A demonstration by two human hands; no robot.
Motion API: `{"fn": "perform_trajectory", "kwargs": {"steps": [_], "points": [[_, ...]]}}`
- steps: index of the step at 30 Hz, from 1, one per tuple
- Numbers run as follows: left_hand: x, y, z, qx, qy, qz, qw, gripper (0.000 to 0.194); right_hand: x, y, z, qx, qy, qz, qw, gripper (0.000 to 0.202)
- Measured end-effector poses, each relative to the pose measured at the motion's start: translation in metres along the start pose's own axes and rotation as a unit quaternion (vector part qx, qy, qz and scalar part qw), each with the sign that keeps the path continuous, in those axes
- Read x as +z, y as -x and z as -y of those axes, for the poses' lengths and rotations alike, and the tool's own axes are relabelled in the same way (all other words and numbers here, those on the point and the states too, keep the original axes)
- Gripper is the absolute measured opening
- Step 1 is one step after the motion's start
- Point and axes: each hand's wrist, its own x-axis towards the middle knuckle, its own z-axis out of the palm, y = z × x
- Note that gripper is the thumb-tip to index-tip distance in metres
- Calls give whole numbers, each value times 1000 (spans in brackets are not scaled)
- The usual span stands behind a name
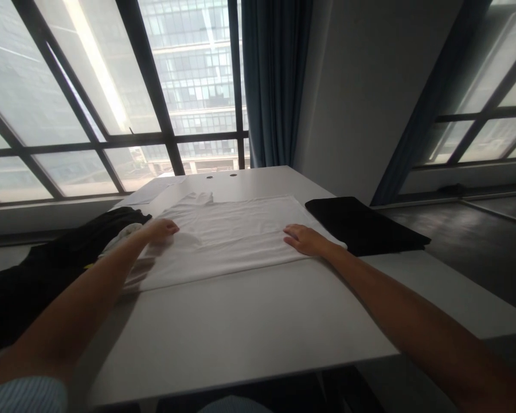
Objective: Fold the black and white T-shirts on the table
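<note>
A white T-shirt (241, 229) is spread on the white table (249, 321), with light creases and what looks like a sleeve at its far edge. Over its left part is my left hand (160, 230), fingers drawn together and curled, a shadow on the cloth just below. Whether cloth is pinched in those fingers is hidden. My right hand (307, 239) rests on the shirt's right end, fingers stretched out and thumb apart. Just beyond that end lies a folded black cloth (365, 225), near the right hand.
Dark clothes (47, 267) are heaped left of the table, beside my left forearm. Another white cloth (150, 190) lies at the table's far left. Behind are large windows (198, 74), a blue curtain (275, 86) and a grey pillar (361, 97).
</note>
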Motion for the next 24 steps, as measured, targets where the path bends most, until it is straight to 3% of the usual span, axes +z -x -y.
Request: {"fn": "perform_trajectory", "kwargs": {"steps": [6,8,11,13,15,18,24], "points": [[-16,-13,-17,40,-34,57,997,28,-2,2,5,7,6,8,1000,49],[-27,-14,-22,32,-54,49,997,26,-3,2,6,8,6,12,1000,49],[-40,-13,-38,-3,-92,-65,994,32,-3,2,8,14,7,17,1000,50],[-39,-7,-54,-19,-99,-144,984,40,-3,3,9,17,6,21,1000,51],[-31,1,-70,-26,-95,-159,982,50,-4,4,11,18,5,25,1000,51],[-9,19,-86,-10,-95,-124,988,53,-7,5,15,17,16,14,1000,49],[40,69,-96,175,6,-99,980,65,-6,6,34,-41,-10,-39,998,47]]}}
